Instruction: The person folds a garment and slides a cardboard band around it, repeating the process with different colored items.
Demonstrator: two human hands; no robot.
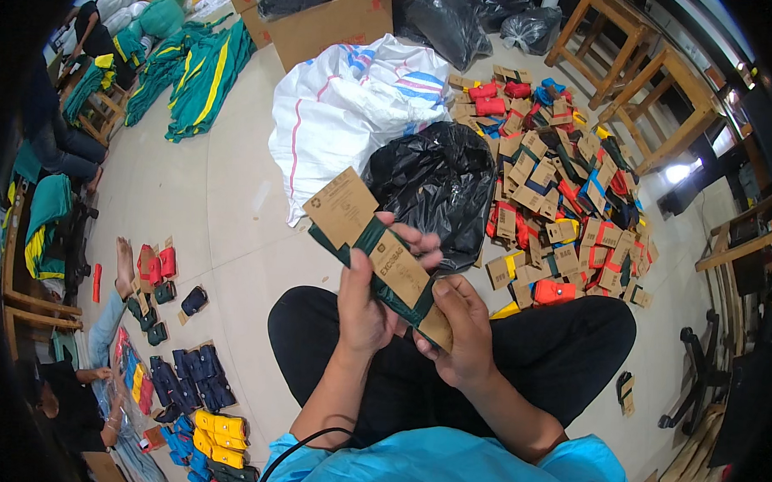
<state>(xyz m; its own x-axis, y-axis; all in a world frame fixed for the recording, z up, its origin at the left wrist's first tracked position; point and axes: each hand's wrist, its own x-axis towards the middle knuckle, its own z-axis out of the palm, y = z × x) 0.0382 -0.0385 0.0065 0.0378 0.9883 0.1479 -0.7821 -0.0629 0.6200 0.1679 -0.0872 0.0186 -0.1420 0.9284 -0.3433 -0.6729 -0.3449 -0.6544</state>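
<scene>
A dark green folded fabric bag [389, 293] wrapped in a printed brown cardboard sleeve [394, 267] is held slantwise above my lap. My left hand [366, 304] grips its middle, thumb on the near side and fingers showing behind. At the lower end, my right hand [462, 330] pinches the bag and card between thumb and fingers. The card's upper flap [344, 201] stands out past the fabric and bears small print. Beyond my hands lies a crumpled black plastic bag [432, 191], beside a large white woven sack [340, 105].
A heap of carded folded bags [562, 209] spreads to the right, near wooden stools [665, 104]. At lower left, a seated person [74, 402] handles clear plastic beside rows of folded bags [219, 439]. Cardboard boxes [329, 29] stand at the back. Green-yellow fabric [203, 75] lies on the floor.
</scene>
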